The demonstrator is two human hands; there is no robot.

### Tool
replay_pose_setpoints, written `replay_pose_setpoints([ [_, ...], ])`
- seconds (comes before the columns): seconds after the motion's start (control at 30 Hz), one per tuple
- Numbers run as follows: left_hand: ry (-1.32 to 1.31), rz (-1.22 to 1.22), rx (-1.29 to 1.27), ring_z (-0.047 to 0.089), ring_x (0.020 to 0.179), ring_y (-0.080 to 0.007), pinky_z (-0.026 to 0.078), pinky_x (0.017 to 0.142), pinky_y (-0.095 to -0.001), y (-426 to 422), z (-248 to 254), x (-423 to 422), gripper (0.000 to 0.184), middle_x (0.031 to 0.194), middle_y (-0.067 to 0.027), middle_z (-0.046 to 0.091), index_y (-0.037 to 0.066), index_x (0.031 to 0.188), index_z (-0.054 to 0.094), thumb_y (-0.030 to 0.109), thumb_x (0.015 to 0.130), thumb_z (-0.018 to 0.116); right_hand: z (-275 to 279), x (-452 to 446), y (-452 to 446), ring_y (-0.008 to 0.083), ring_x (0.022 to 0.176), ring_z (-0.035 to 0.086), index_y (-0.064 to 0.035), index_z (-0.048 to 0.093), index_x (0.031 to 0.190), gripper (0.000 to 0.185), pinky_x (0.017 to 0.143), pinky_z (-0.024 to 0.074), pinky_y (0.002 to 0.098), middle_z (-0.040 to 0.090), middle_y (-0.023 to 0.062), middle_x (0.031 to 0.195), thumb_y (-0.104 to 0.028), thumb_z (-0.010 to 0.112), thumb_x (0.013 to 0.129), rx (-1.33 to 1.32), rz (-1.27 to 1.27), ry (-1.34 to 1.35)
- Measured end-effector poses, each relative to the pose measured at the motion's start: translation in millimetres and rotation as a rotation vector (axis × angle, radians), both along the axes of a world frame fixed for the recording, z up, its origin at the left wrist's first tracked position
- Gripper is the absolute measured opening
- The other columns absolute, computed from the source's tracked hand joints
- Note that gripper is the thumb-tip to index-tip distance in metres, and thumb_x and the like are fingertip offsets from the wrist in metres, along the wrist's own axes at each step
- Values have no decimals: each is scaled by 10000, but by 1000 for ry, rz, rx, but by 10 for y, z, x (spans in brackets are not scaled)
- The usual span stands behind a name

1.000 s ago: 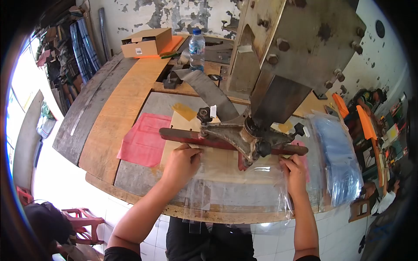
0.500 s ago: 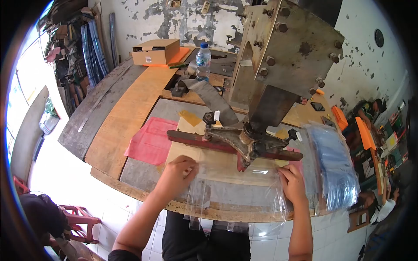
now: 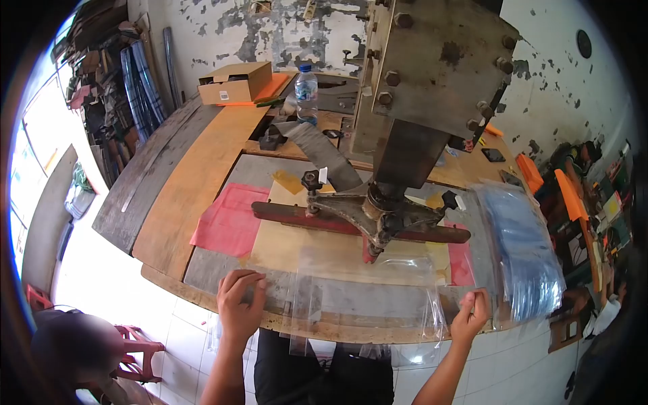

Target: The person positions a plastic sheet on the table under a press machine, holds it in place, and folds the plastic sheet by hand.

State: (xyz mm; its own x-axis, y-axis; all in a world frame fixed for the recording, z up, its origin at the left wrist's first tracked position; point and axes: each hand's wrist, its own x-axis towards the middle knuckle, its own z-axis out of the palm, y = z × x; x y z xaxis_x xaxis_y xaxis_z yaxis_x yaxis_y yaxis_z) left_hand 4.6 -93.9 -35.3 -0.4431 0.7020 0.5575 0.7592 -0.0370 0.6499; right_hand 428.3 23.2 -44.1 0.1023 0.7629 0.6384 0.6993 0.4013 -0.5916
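Note:
A clear plastic sheet point(image 3: 368, 297) lies over the front of the work table, its lower part hanging past the edge. My left hand point(image 3: 241, 304) is left of the sheet, above the table edge, fingers curled and apart from the thumb, holding nothing. To the right of the sheet is my right hand point(image 3: 470, 314), its fingers bent together; whatever they hold, if anything, is too small to make out. Behind the sheet, the machine's long red bar point(image 3: 283, 214) spans a beige board point(image 3: 277, 246), with pink sheet material point(image 3: 226, 219) at the left.
A stack of clear bluish plastic point(image 3: 520, 250) lies at the right. Farther back are an open cardboard box point(image 3: 236, 82), a water bottle point(image 3: 306, 98) and a phone point(image 3: 493, 155). Red stools point(image 3: 138, 347) and a person's head point(image 3: 77, 347) are at lower left. Another person point(image 3: 577, 158) is at far right.
Both hands have come away from the plastic sheet's upper corners, moving outward and toward me. The sheet stays on the table. My left fingers have spread from the thumb.

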Motion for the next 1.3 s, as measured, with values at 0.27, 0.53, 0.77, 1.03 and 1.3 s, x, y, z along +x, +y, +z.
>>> replay_pose_setpoints([
  [0.27, 9, 40, -14, 653, 965, -296, 497, 890, -402, -19, 4, 10, 110, 1001, -82, 720, 64, 966, 769, 52, 858, 750, -58, 39, -52, 295, 678, 532, 0, 520, 711, 421, 617, 384, 416, 532, 109, 728, -229, 531, 1063, 204, 38, -124],
  [0.53, 21, 65, -20, 644, 966, -299, 494, 896, -409, -16, -9, 21, 118, 997, -84, 718, 61, 962, 768, 43, 848, 749, -71, 43, -34, 286, 594, 522, 8, 532, 708, 429, 550, 352, 405, 534, 119, 707, -246, 565, 1053, 155, 56, -51],
  [0.77, 27, 61, -25, 639, 973, -300, 485, 901, -408, -28, 5, 25, 97, 993, -87, 714, 54, 950, 760, 33, 857, 741, -108, 83, -52, 282, 575, 509, 20, 520, 693, 455, 538, 343, 408, 512, 123, 682, -249, 570, 1056, 151, 68, -62],
  [1.03, 39, 51, -12, 640, 959, -298, 481, 901, -408, -24, -11, 16, 93, 982, -87, 713, 48, 941, 756, 22, 855, 732, -93, 62, -56, 281, 562, 495, 27, 490, 672, 486, 525, 330, 401, 502, 123, 671, -260, 588, 1051, 165, 69, -28],
  [1.3, 46, 57, -17, 640, 956, -297, 480, 896, -405, -16, 2, 26, 84, 974, -90, 714, 44, 934, 755, 19, 858, 730, -71, 59, -45, 287, 558, 503, 21, 493, 663, 489, 523, 335, 403, 511, 127, 663, -259, 588, 1053, 189, 73, -30],
])
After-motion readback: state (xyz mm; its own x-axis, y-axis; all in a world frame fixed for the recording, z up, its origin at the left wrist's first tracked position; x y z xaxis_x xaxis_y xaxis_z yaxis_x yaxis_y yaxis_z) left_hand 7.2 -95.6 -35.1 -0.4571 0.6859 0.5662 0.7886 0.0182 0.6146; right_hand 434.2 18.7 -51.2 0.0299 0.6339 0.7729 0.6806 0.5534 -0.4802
